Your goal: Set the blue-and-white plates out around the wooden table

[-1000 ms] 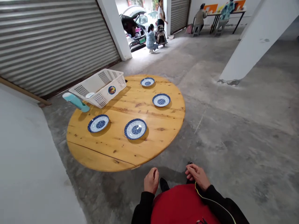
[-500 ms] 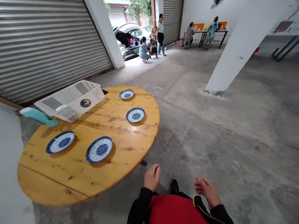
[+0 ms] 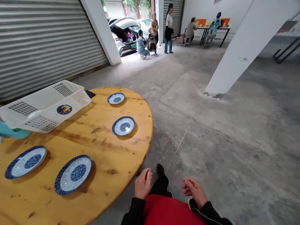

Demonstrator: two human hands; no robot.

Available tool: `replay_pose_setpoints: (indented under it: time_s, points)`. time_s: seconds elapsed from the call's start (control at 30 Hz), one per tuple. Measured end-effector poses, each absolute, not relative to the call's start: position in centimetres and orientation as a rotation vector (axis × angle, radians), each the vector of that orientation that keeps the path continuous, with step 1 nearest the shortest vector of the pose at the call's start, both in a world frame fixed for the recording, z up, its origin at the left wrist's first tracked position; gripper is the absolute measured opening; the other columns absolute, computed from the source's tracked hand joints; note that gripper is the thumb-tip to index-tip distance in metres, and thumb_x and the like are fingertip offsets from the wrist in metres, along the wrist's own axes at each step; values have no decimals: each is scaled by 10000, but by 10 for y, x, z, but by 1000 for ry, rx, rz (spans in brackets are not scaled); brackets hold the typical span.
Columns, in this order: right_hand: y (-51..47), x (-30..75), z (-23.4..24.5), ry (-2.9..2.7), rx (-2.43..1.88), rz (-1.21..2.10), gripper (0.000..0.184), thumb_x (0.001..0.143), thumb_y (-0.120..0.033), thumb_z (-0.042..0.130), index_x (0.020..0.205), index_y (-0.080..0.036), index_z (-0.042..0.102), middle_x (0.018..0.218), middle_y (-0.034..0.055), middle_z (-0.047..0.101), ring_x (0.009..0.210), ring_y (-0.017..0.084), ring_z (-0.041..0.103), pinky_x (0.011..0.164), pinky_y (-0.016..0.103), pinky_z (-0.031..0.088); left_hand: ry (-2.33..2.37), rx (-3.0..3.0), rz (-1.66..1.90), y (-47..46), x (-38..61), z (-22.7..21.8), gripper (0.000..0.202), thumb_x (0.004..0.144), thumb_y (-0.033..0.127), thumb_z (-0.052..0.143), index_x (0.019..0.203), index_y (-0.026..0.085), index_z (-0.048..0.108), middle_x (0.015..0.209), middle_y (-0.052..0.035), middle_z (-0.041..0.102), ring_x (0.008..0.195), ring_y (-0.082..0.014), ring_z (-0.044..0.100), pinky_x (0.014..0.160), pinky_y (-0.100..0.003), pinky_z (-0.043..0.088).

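Observation:
My left hand (image 3: 143, 184) hangs just off the edge of the round wooden table (image 3: 103, 175), fingers curled in and nothing seen in them. Over the grey floor to its right, my right hand (image 3: 195, 191) is loosely closed, and no object shows in it. Neither hand touches anything. On the table lie several blue-and-white plates: one near the front (image 3: 73, 174), one at the left (image 3: 26, 162), one near the right edge (image 3: 123, 126) and a small one farther back (image 3: 116, 98).
A white plastic basket (image 3: 50, 112) stands at the table's far left, beside a teal object (image 3: 14, 131). A white slanted pillar (image 3: 228, 59) rises ahead on the right. People stand and crouch by a stroller (image 3: 152, 43) in the doorway; others sit at a desk (image 3: 214, 28).
I have stepped forward along the table, so the plates and basket sit larger and farther left. Both hands stay low in front of me. A standing person in the doorway has moved right.

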State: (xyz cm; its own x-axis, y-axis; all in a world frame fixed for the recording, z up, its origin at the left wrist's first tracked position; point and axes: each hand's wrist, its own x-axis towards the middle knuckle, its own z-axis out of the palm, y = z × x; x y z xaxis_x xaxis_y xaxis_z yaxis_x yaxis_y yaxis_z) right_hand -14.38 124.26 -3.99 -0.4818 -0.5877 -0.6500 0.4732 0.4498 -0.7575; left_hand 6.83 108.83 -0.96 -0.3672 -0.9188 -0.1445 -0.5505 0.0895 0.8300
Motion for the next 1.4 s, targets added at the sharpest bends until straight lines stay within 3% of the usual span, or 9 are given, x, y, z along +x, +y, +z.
replay_pose_setpoints:
  time_s: [0.5,0.73,1.13,1.4]
  points:
    - [1108,-245,-45,1698,114,-1281,484,502,-527,767,787,-166,618,614,44,659,473,158,613,432,226,431,-2201,1042,-1213,931,-76,6,262,943,303,392,964,208,636,799,-47,702,713,-134,668,640,-200,525]
    - [1013,-317,-57,1621,-29,-1197,475,521,-533,749,775,-159,605,602,31,658,459,129,593,414,202,400,-2121,1140,-1209,880,-146,7,284,954,322,373,923,208,632,765,-33,686,695,-127,660,627,-185,505]
    - [847,-512,-14,1643,-292,-1116,465,514,-526,735,755,-148,614,599,34,665,469,130,595,432,215,430,-1736,1472,-1120,771,-262,26,295,929,406,412,960,201,623,820,-36,706,743,-145,693,694,-227,557]
    - [768,-543,-27,1586,-315,-944,480,513,-539,763,740,-143,616,615,45,672,474,130,597,436,213,447,-1666,1700,-995,723,-292,35,252,909,371,426,919,214,623,769,-12,709,673,-129,677,643,-207,513]
